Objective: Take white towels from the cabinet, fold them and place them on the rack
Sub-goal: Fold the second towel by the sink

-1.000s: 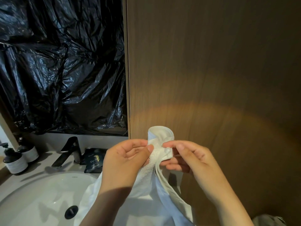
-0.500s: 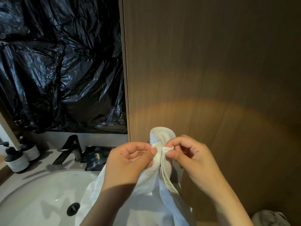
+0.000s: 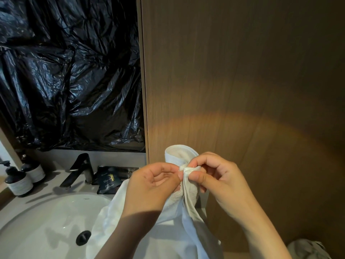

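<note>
Basically both hands pinch one towel (image 3: pixel 179 227) corner: left hand (image 3: pixel 155 186) and right hand (image 3: pixel 218 181) matching edges for a fold, rest draped over sink (image 3: pixel 37 221) rim.

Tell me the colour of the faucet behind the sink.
The faucet is black; the head view shows it.
</note>
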### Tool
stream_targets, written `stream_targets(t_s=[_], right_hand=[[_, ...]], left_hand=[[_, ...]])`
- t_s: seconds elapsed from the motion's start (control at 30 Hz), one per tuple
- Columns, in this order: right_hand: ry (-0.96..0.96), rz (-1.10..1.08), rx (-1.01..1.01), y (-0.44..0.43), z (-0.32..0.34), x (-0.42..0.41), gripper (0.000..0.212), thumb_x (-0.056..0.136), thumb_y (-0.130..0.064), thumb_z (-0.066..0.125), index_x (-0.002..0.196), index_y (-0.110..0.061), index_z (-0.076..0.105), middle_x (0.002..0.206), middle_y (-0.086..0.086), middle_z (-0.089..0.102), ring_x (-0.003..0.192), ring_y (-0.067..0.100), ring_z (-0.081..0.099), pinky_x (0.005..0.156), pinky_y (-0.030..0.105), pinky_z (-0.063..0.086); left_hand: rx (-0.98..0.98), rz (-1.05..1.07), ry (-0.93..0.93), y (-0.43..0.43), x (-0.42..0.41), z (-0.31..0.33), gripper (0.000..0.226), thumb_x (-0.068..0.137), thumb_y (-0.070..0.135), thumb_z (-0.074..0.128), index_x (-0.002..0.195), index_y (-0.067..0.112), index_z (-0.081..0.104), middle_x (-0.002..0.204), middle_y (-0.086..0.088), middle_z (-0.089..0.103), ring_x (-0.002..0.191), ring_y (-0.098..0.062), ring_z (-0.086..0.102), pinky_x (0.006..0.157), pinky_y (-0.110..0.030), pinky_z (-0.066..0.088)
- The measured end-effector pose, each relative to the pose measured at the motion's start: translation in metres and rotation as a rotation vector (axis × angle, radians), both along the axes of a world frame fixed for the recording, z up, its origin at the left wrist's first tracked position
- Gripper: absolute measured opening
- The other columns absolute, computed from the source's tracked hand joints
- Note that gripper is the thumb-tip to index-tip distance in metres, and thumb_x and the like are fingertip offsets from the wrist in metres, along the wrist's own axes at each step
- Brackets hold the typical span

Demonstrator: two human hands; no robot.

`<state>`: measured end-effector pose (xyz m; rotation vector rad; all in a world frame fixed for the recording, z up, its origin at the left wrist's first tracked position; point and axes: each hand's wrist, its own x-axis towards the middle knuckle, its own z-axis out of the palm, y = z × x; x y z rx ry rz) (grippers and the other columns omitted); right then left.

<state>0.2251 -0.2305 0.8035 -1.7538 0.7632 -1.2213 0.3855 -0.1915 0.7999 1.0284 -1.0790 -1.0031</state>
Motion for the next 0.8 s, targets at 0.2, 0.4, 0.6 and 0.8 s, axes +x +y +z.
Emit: stream_targets(t_s=[0.2,0.4,0.6,0.8], right_hand=[[-0.076,0.017,0.017,0.000,-0.006,0.001,0.008,0.073,-0.010,0.073,0.079,-0.016,0.074,0.080,0.012,0.062,0.055,0.015,0.057,0.058,0.024,0.049],[-0.098,0.003,0.031,-0.001,-0.006,0.006,0.007,0.072,-0.012,0.075,0.078,-0.017,0.074,0.076,0.005,0.063,0.054,0.016,0.056,0.057,0.026,0.049],[-0.119,0.000,0.049,0.000,-0.004,0.011,0.012,0.069,-0.019,0.073,0.079,-0.012,0.073,0.078,0.013,0.062,0.054,0.018,0.056,0.056,0.026,0.050],[0.163,-0.022,-0.027,-0.008,-0.002,-0.003,0.018,0.082,-0.041,0.064,0.089,-0.027,0.074,0.080,-0.003,0.065,0.064,0.012,0.059,0.060,0.023,0.049]], left_hand=[[-0.020,-0.083,0.005,0.004,0.004,0.002,0.021,0.069,0.016,0.071,0.083,0.001,0.074,0.077,-0.017,0.074,0.068,-0.020,0.071,0.067,-0.024,0.058],[-0.016,-0.138,0.024,0.007,0.008,0.000,0.025,0.064,0.012,0.073,0.087,0.001,0.074,0.080,-0.015,0.075,0.072,-0.018,0.073,0.064,-0.017,0.054],[-0.039,-0.050,-0.018,0.005,0.007,-0.004,0.018,0.067,-0.002,0.079,0.084,0.002,0.073,0.078,-0.016,0.074,0.072,-0.023,0.072,0.067,-0.022,0.057],[-0.098,0.062,-0.138,0.000,0.016,-0.003,0.016,0.075,-0.010,0.072,0.081,0.005,0.073,0.072,-0.013,0.073,0.063,-0.019,0.069,0.062,-0.023,0.058]])
